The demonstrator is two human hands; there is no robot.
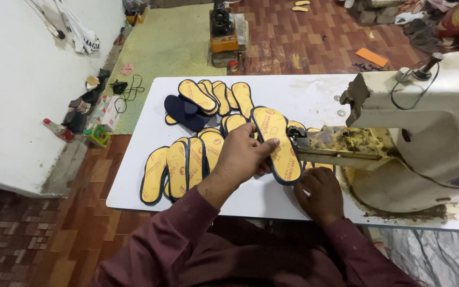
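Hands are working at a white surface [293,90] in the head view, the only view given. The left hand [245,154] is pinching a yellow insole [277,143] with a dark edge, thumb lying on its top face and fingers curling beneath, so its grip is pressed together on that insole. The insole is lying flat, its far right edge reaching the oily metal arm [341,143] of a cream sewing machine [431,127]. The right hand [321,194] is resting just below the arm, knuckles up; its fingers are folding under, and whether they are clutching the insole's lower end cannot be told, though they seem to be touching it. Stacks of similar insoles [179,167] are fanning out left of the hands, and more [216,95] are lying farther back beside a dark blue sole [184,111].
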